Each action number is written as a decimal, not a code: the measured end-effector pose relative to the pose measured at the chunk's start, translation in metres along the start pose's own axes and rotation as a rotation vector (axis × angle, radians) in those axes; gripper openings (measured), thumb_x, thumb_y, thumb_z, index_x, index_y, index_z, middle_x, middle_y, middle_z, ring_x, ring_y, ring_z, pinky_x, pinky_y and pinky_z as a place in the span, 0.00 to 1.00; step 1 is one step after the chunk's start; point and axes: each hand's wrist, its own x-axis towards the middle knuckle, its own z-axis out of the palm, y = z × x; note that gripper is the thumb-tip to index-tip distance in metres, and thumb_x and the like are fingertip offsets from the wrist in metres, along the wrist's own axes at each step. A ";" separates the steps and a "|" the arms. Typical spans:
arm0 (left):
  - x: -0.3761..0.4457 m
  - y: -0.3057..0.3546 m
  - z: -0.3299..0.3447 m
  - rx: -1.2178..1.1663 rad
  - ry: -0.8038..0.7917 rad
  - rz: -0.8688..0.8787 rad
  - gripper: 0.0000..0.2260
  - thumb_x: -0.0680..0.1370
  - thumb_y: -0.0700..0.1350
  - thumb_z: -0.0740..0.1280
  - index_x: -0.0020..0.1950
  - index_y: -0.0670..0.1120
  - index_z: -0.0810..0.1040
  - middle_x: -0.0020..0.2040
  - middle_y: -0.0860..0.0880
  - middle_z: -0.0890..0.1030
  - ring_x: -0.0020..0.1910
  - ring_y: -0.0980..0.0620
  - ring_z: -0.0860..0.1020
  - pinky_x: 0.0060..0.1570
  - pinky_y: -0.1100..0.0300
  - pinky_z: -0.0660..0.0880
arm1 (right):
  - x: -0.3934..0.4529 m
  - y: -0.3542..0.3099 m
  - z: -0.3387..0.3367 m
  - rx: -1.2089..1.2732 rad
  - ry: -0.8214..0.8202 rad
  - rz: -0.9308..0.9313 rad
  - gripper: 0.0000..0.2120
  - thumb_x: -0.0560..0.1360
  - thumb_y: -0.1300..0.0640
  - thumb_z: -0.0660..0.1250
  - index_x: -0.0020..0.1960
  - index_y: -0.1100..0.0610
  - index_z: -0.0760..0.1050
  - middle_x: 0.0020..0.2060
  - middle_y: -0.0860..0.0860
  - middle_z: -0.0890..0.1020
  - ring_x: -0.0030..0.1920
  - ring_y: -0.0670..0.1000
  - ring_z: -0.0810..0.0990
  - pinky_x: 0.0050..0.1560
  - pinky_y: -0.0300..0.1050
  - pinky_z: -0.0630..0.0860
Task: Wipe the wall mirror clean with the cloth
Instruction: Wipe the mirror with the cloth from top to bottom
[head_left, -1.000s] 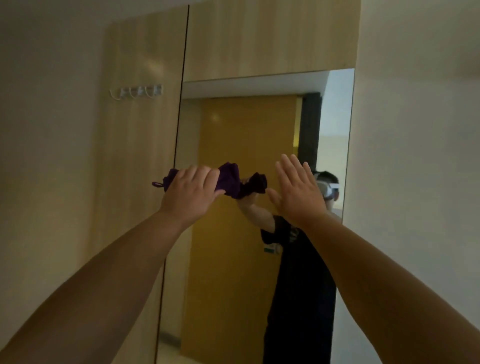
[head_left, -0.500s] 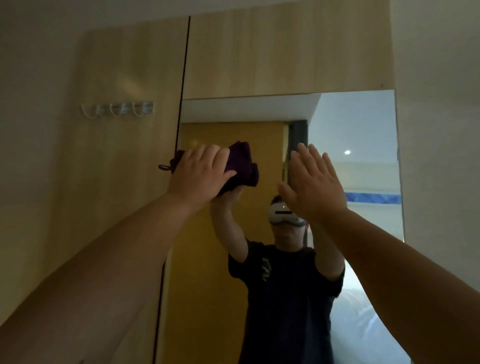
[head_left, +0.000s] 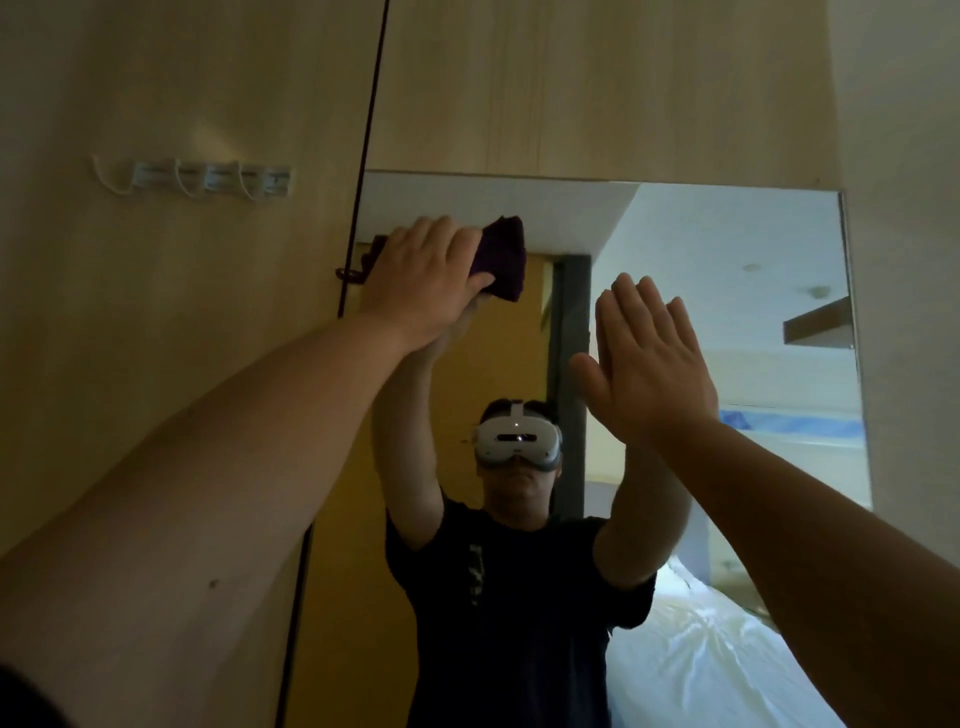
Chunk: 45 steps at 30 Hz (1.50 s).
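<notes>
At the far left a row of white wall hooks (head_left: 208, 179) hung on the pale wood panel (head_left: 156, 312), well clear of the work and playing no part in it. Right of the dark seam between the panels, the left hand (head_left: 421, 280) pressed a bunched dark purple cloth (head_left: 501, 257) against the wall mirror (head_left: 727, 322) at its upper left corner, just below the top edge; its grip was closed over the cloth, fingers draped across the wad and thumb tucked under, most likely to keep the fabric bundled and push it flat on the glass. A loose loop of the cloth stuck out past the mirror's left edge onto the wood. Starting in that corner looked like a sensible way to work across and down, so the wiping seemed barely begun. Further right, the right hand (head_left: 644, 369) was raised flat with fingers together and straight, its grip empty; whether the palm touched the glass or hovered just off it could not be told. It appeared placed to steady the person while reaching high. The mirror's right half reflected a bed with white sheets.
</notes>
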 end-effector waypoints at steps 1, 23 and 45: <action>0.011 -0.001 0.000 -0.007 0.008 0.008 0.19 0.81 0.55 0.60 0.61 0.41 0.72 0.55 0.40 0.75 0.52 0.40 0.73 0.52 0.46 0.70 | 0.000 0.000 0.000 0.001 0.003 0.000 0.36 0.81 0.34 0.39 0.81 0.57 0.48 0.81 0.55 0.48 0.80 0.54 0.40 0.78 0.55 0.40; -0.309 0.065 -0.018 -0.270 -0.135 0.148 0.17 0.82 0.54 0.60 0.67 0.47 0.71 0.55 0.48 0.72 0.53 0.46 0.74 0.53 0.51 0.68 | -0.003 0.006 -0.012 0.285 0.066 -0.021 0.24 0.79 0.43 0.50 0.66 0.57 0.69 0.70 0.58 0.69 0.74 0.60 0.63 0.74 0.64 0.60; 0.118 0.053 -0.003 -0.119 -0.082 -0.011 0.23 0.83 0.54 0.59 0.76 0.48 0.62 0.67 0.42 0.68 0.64 0.41 0.67 0.60 0.48 0.66 | -0.031 0.063 -0.002 0.141 0.093 0.037 0.28 0.81 0.43 0.48 0.76 0.56 0.63 0.78 0.56 0.61 0.79 0.57 0.52 0.79 0.58 0.50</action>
